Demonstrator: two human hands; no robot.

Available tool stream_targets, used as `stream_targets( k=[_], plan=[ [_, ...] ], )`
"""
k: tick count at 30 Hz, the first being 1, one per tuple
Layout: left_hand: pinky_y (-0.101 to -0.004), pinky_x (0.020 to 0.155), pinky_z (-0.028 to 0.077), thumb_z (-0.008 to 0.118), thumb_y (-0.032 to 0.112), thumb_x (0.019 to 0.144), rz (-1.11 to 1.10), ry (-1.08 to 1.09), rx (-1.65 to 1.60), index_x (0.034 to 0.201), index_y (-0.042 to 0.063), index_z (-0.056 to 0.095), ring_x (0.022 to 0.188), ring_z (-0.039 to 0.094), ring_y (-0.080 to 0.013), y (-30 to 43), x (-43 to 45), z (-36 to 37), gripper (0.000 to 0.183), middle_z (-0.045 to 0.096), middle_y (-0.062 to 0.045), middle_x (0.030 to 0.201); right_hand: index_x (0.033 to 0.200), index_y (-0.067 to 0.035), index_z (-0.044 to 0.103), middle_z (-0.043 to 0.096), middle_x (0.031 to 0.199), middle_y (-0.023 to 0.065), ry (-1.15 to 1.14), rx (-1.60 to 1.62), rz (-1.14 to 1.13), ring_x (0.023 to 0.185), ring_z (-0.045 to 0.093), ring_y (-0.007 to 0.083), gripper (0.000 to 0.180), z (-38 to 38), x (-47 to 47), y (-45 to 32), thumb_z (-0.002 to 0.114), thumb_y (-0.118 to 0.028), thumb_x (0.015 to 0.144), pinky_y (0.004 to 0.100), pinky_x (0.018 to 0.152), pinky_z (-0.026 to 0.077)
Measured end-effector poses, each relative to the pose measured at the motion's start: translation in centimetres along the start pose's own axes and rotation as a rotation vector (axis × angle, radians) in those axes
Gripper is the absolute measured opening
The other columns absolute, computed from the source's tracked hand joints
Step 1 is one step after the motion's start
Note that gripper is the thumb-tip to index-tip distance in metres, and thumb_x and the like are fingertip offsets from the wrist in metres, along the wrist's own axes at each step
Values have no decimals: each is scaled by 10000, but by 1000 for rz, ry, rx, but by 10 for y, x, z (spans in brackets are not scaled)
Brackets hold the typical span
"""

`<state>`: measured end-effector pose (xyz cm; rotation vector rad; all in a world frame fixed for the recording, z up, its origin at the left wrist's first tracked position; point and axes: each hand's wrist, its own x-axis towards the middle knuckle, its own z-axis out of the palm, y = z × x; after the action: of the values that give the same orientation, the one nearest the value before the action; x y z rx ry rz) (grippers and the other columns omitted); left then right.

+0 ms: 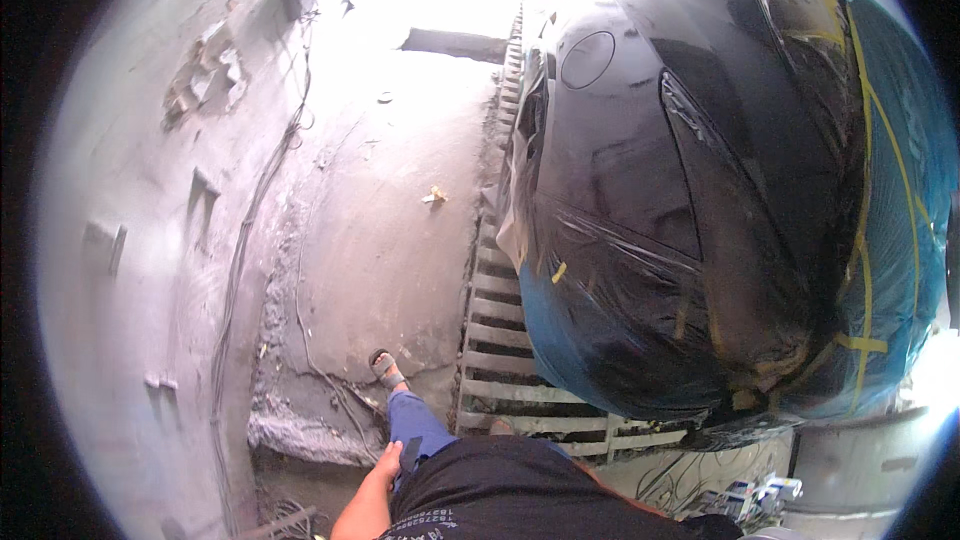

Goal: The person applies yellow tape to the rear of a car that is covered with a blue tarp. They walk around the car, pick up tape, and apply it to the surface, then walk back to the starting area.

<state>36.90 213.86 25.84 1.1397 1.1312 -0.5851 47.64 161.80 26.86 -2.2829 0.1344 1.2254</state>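
Observation:
My left hand (390, 459) hangs low beside my thigh, its fingers curled. A dark flat object (409, 453) shows right against the fingers; whether I grip it or it belongs to the trousers is unclear. My right hand is out of view, with only a thin strip of that arm past my black shirt (495, 480). To my front right stands a dark car body (637, 157) with a round fuel-filler flap (588, 60). Blue-tinted masking film (900, 165) and yellow masking tape (862, 345) cover much of it.
A slatted floor grate (499, 330) runs along and under the car. Cables (259, 202) trail along the rough wall (142, 300) at left. A crumpled scrap (434, 196) lies on the concrete floor (390, 262). At lower right are cluttered items (757, 495) and more cables.

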Motion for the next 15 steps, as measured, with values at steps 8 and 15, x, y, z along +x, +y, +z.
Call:
stream_targets(
  k=[8,15],
  plan=[
    [-418,721,458,541,460,813,-241,-101,268,1075,96,607,835,590,-233,237,-15,-100,453,620,-95,1004,1165,-43,549,554,1167,199,195,-167,49,1036,554,346,424,9,-4,-254,536,-275,810,404,859,444],
    [-415,645,436,645,380,720,-204,-250,636,940,162,659,775,577,-216,323,19,-136,310,636,-21,901,1062,-50,618,628,1036,171,283,272,308,991,591,306,375,22,1,-338,565,-320,807,367,839,451]
  ],
)
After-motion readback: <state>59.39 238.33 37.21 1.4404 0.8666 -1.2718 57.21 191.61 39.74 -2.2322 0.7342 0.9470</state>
